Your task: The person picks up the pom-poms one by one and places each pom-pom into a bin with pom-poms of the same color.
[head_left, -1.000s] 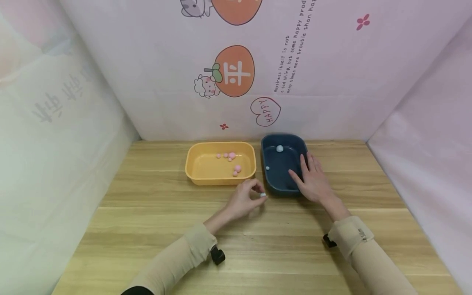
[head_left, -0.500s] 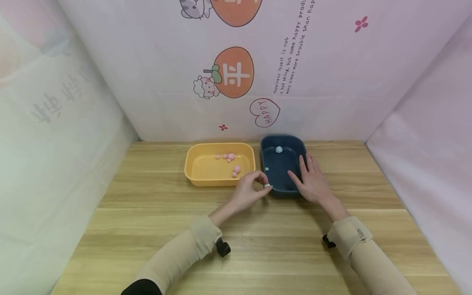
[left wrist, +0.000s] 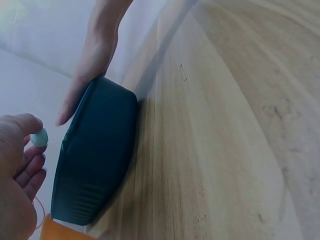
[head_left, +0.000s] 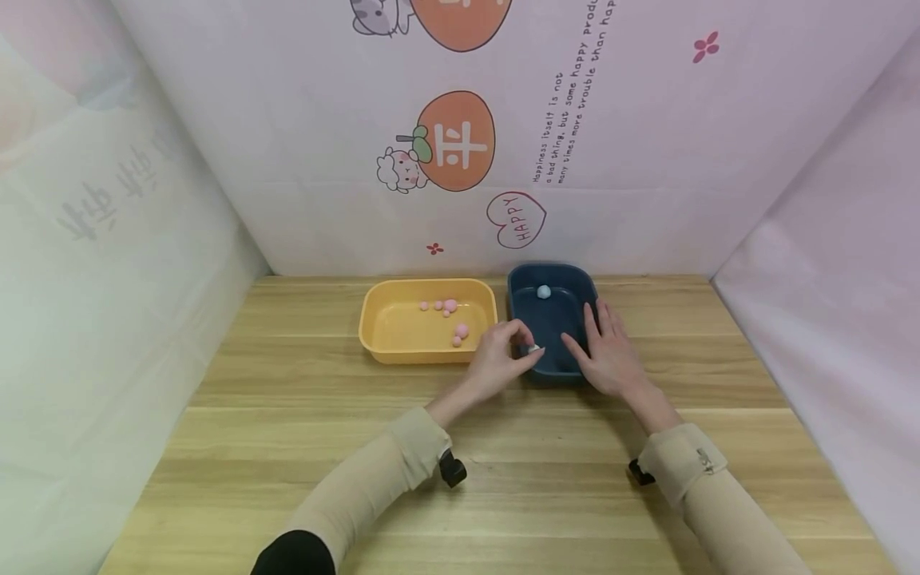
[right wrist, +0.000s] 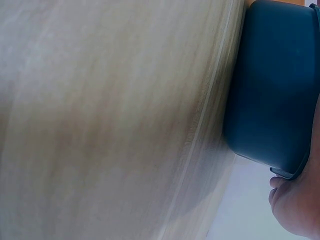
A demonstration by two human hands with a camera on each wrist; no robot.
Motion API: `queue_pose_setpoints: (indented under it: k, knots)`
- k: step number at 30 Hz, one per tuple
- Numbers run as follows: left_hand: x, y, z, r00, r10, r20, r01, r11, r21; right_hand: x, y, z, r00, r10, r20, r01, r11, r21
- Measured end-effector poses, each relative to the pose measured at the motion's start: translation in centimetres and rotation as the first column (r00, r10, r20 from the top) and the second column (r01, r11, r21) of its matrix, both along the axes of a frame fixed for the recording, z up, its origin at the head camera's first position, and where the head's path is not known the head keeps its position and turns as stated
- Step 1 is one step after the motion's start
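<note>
My left hand reaches over the near left corner of the dark blue bin, pinching a small pale blue ball between thumb and fingertips. In the left wrist view the ball shows just above the bin's rim. My right hand rests on the bin's right rim with its fingers spread, the thumb over the inside. A larger pale blue ball lies at the far end of this bin. The bin's left inner side is partly hidden by my left hand.
Left of the blue bin stands a yellow bin holding several pink balls of different sizes. Both bins are on a wooden table, close to the printed backdrop. White cloth walls flank the table.
My left hand has moved right and away from me, carrying the pale blue ball from in front of the bins to over the blue bin. The right hand has kept its place on the rim.
</note>
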State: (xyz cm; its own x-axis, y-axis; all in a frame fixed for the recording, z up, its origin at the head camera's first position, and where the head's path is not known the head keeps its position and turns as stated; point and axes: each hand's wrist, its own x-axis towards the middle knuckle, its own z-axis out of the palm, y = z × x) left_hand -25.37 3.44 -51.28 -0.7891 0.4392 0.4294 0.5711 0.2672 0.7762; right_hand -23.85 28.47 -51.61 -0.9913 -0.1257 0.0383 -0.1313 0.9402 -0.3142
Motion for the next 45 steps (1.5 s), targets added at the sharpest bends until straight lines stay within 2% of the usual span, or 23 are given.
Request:
queue_pose_setpoints:
  k: [5,6,11,12,13,15,17,19,20,22,24,26,27,28,30,32,33,35,38,39,41,43,45]
  knots:
    - [-0.5,0.5,-0.2,1.000,0.006,-0.029,-0.006,1.000,-0.003,0.0,-0.1,-0.1,1.000,-0.001,-0.001,0.001,1.000,0.007]
    - [-1.1,0.7,-1.0,0.999,0.012,-0.052,-0.012,1.000,-0.004,0.0,0.0,-0.1,1.000,-0.001,0.000,0.001,1.000,0.009]
    - [-1.9,1.0,-1.4,0.997,0.023,-0.073,-0.022,1.000,0.002,0.0,-0.1,0.0,1.000,-0.001,-0.004,0.001,1.000,0.008]
    - [-2.3,1.2,-1.9,0.995,0.037,-0.091,-0.037,0.999,-0.001,0.0,-0.1,0.0,1.000,-0.001,-0.004,0.001,1.000,0.008]
    - [-1.9,1.2,-1.3,0.996,0.039,-0.077,-0.039,0.999,-0.002,0.0,-0.1,0.1,1.000,-0.001,-0.004,0.001,1.000,0.007]
    - [-2.3,1.4,-1.3,0.997,0.052,-0.064,-0.054,0.998,-0.019,0.0,0.0,0.1,1.000,-0.002,-0.003,0.002,1.000,0.007]
    - [-3.7,2.0,-3.2,0.995,0.072,-0.074,-0.072,0.997,-0.004,0.0,0.0,0.0,1.000,-0.003,-0.003,0.003,1.000,0.006]
    - [-3.7,2.2,-2.9,0.994,0.082,-0.066,-0.082,0.997,-0.004,0.1,0.1,0.0,1.000,-0.005,-0.006,0.005,1.000,0.005]
    - [-4.5,2.6,-4.0,0.991,0.100,-0.087,-0.101,0.995,-0.007,0.1,0.1,0.0,1.000,-0.005,-0.006,0.005,1.000,0.004]
    - [-5.2,3.0,-5.1,0.984,0.121,-0.128,-0.123,0.992,-0.004,0.1,0.1,-0.1,1.000,-0.004,-0.008,0.004,1.000,0.004]
    - [-4.8,2.9,-4.2,0.982,0.128,-0.138,-0.133,0.991,-0.031,0.0,0.1,-0.1,1.000,-0.002,-0.011,0.002,1.000,0.004]
    - [-5.6,3.2,-5.0,0.976,0.136,-0.168,-0.146,0.988,-0.050,0.0,0.1,-0.1,1.000,0.000,-0.013,0.000,1.000,0.004]
    - [-5.0,3.0,-4.1,0.980,0.124,-0.153,-0.135,0.989,-0.060,0.0,0.1,-0.2,1.000,0.001,-0.014,-0.001,1.000,0.004]
    - [-5.1,3.0,-4.1,0.978,0.128,-0.164,-0.140,0.988,-0.063,0.0,0.1,-0.2,1.000,0.002,-0.015,-0.002,1.000,0.003]
    - [-4.6,2.8,-2.9,0.983,0.112,-0.145,-0.125,0.989,-0.082,0.0,0.0,-0.2,1.000,0.004,-0.016,-0.004,1.000,0.002]
    - [-4.6,2.9,-3.0,0.982,0.120,-0.148,-0.133,0.988,-0.084,0.0,0.0,-0.1,1.000,0.004,-0.016,-0.004,1.000,0.001]
    - [-4.5,2.8,-2.6,0.984,0.117,-0.136,-0.131,0.987,-0.094,0.0,0.0,-0.1,1.000,0.004,-0.016,-0.004,1.000,0.001]
    - [-5.0,3.0,-3.2,0.985,0.125,-0.119,-0.137,0.985,-0.104,0.0,-0.1,0.0,1.000,0.003,-0.017,-0.003,1.000,0.000]
    - [-6.6,3.8,-5.4,0.983,0.138,-0.118,-0.151,0.983,-0.109,0.0,-0.1,0.0,1.000,0.001,-0.025,-0.001,1.000,-0.004]
    - [-6.7,3.9,-5.3,0.985,0.138,-0.106,-0.152,0.979,-0.139,0.0,-0.1,0.0,1.000,0.000,-0.026,0.000,1.000,-0.005]
    - [-7.4,4.2,-6.1,0.987,0.135,-0.083,-0.145,0.980,-0.133,0.0,0.0,0.0,1.000,-0.001,-0.030,0.001,1.000,-0.006]
    - [-7.3,4.0,-5.7,0.988,0.126,-0.087,-0.138,0.978,-0.155,0.0,0.0,0.0,1.000,0.000,-0.028,0.000,1.000,-0.006]
    - [-6.3,3.4,-4.2,0.986,0.116,-0.118,-0.139,0.968,-0.207,0.1,0.0,0.0,1.000,0.002,-0.026,-0.002,1.000,-0.005]
